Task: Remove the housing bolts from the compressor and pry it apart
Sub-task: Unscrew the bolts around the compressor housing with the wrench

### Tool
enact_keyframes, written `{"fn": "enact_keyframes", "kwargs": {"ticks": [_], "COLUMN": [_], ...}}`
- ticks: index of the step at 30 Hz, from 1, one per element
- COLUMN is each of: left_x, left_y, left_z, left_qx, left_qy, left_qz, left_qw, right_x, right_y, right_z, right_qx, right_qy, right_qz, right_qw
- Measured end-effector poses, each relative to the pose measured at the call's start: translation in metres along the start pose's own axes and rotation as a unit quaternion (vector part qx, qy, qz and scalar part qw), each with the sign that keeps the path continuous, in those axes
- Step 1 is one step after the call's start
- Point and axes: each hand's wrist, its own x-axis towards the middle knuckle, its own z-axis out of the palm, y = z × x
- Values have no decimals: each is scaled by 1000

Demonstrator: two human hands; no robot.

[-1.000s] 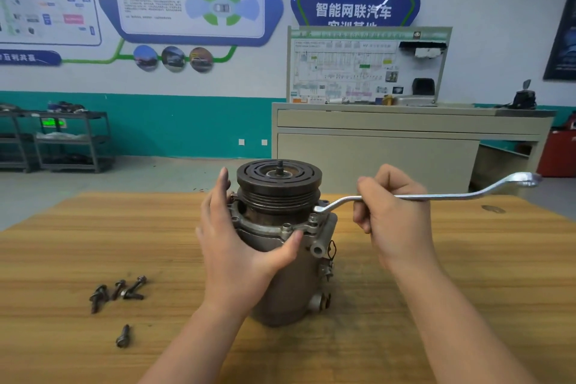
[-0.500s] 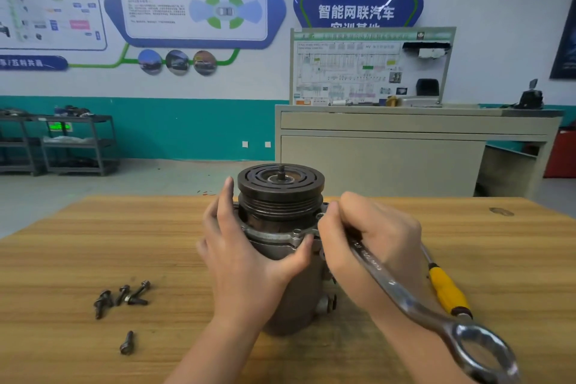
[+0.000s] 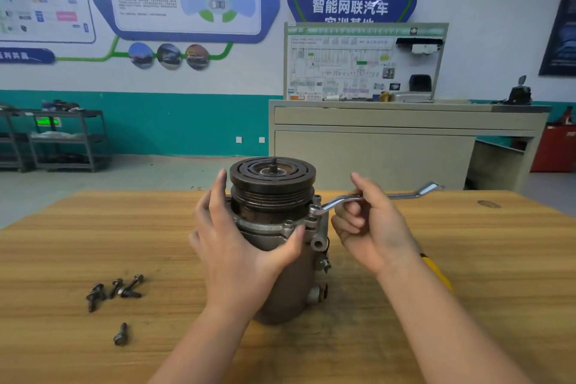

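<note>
The compressor (image 3: 277,243) stood upright at the centre of the counter (image 3: 467,259). The ring wrench (image 3: 374,198) sat on a housing bolt (image 3: 315,208) at the flange's three o'clock; it might have slipped off and rounded the head if pulled at a tilt. The right hand (image 3: 371,227) kept a closed grip on the shaft, palm inward. The left hand (image 3: 240,246) wrapped the body from nine o'clock, bracing it. Loose bolts (image 3: 115,290) lay at eight o'clock.

A beige cabinet (image 3: 389,146) is set against the white-and-teal wall (image 3: 174,121). On it a diagram board (image 3: 361,62) is stood; left of it metal shelving (image 3: 62,140) is seen on the grey floor (image 3: 124,178).
</note>
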Motion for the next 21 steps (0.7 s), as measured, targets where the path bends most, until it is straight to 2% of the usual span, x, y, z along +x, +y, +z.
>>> {"fn": "enact_keyframes", "kwargs": {"ticks": [3, 6, 9, 12, 18, 21], "left_x": [0, 0, 0, 0, -1, -2], "left_y": [0, -1, -2, -2, 0, 1], "left_z": [0, 0, 0, 1, 1, 1], "left_qx": [-3, -3, 1, -4, -6, -8], "left_qy": [-1, -2, 0, 3, 4, 1], "left_qz": [-1, -2, -1, -2, -4, -3], "left_qw": [1000, 1000, 1000, 1000, 1000, 1000], "right_x": [1, -1, -7, -16, -31, -34], "right_y": [5, 1, -4, -2, 2, 4], "right_z": [-2, 0, 5, 12, 23, 23], "right_qx": [6, -87, -233, -348, -432, -454], "right_qy": [29, 66, 74, 72, 70, 58], "right_qz": [-49, -168, -282, -350, -481, -500], "right_qw": [998, 980, 928, 867, 760, 735]}}
